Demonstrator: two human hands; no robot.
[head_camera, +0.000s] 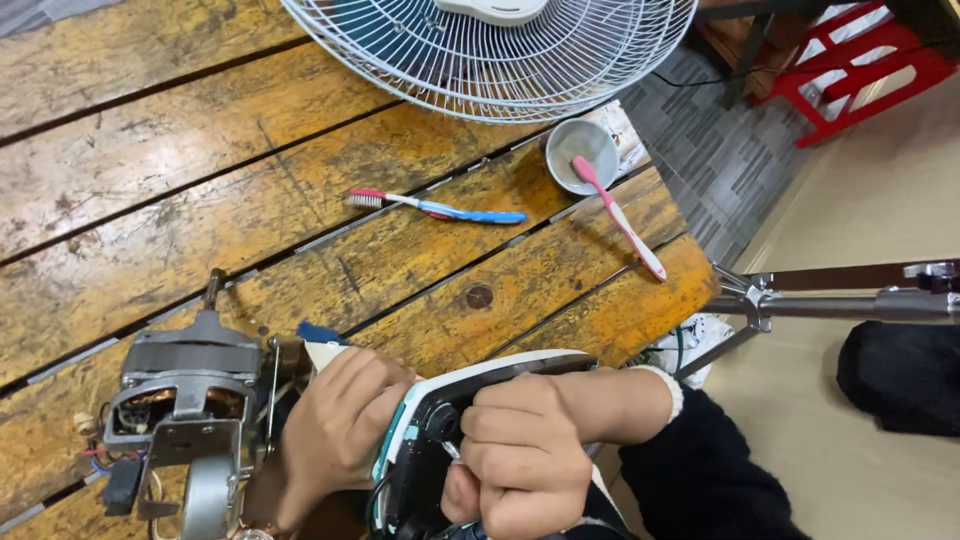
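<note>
My left hand (340, 430) wraps around the white and teal shell of an opened clothes iron (440, 385) at the table's near edge. The iron's black inside faces me. Closed in a fist, my right hand (525, 455), in a dark sleeve with a white cuff, presses against the iron's open back. A thin metal tool tip (452, 450) shows at its fingers; the rest of the tool is hidden. A grey fan motor (190, 400) with a shaft and wires lies just left of my left hand.
On the worn wooden table (200, 180) lie a blue and red toothbrush (440, 208) and a pink toothbrush (620, 218) resting in a small grey cup (580, 150). A white fan grille (490, 60) sits at the far edge. Off the table are a metal stand (820, 300) and a red stool (860, 60).
</note>
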